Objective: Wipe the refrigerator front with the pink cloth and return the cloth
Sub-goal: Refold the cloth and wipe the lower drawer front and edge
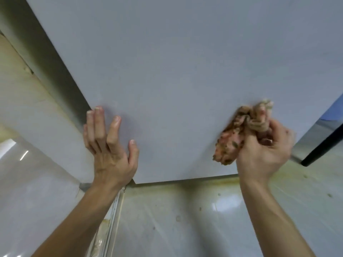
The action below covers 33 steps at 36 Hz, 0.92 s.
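The fridge front [176, 71] filled most of the head view, a plain pale grey door seen from above. It was closed, so what the fridge held could not be told.

The left hand [111, 151] lay against the front near its lower left corner. Its fingers [98, 127] were straight and spread, the thumb set out to the side, and the outer fingertips reached the door's left edge. It held nothing.

The right hand [263, 156] was near the lower right corner of the front, its fingers curled round the cloth [233, 138]. The cloth was bunched into a wad, pink with tan and greenish marks. It stuck out to the left of and above the fist and lay against the door. The hand was slightly blurred.

Below the door's bottom edge was a glossy pale floor [185, 219], with yellowish stains along the fridge's foot and a few dark specks. A narrow strip [115, 206] ran across the floor under the left forearm. A dark bar [323, 143] slanted down just beside the front's right edge.
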{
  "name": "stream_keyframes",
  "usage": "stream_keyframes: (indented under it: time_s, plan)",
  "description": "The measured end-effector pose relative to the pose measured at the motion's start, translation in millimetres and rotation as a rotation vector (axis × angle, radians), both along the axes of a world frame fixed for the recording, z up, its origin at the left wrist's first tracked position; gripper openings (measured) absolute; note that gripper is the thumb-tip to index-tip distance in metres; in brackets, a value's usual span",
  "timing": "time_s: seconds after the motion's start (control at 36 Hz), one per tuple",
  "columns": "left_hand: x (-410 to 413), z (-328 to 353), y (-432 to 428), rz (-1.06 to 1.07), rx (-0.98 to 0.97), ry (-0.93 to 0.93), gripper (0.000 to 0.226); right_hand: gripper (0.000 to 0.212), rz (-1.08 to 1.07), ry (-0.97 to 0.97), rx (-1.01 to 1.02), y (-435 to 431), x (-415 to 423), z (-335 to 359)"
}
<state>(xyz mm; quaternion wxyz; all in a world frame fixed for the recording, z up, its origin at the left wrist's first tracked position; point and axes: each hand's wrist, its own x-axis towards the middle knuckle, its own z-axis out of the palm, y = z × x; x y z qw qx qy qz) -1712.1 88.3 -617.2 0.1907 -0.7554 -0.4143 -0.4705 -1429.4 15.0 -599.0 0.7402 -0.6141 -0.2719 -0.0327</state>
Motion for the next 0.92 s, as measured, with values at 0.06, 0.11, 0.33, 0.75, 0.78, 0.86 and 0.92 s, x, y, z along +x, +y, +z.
stream_keyframes:
  time_s: [0.06,0.11,0.33,0.75,0.78,0.86,0.92]
  plan:
    - [2,2,0,0.009,0.006,0.000,0.066,0.029,-0.044,0.111,0.060,5,9,10]
    - [4,3,0,0.020,0.010,-0.006,0.066,0.028,-0.069,0.124,0.089,9,1,17]
    - [3,8,0,0.005,0.015,-0.033,0.074,0.035,0.173,-0.224,0.191,25,-94,29]
    - [6,38,0,0.037,-0.021,-0.065,0.084,0.038,0.201,-0.351,0.046,15,-67,48]
    - [8,39,0,0.044,-0.026,-0.059,0.083,0.034,0.134,-0.206,0.057,14,-48,51]
    - [12,39,1,0.061,-0.028,-0.060,0.081,0.013,-0.043,0.157,0.099,13,-1,62]
    - [15,40,1,0.065,-0.022,-0.069,0.081,0.024,-0.101,0.238,0.126,17,12,66]
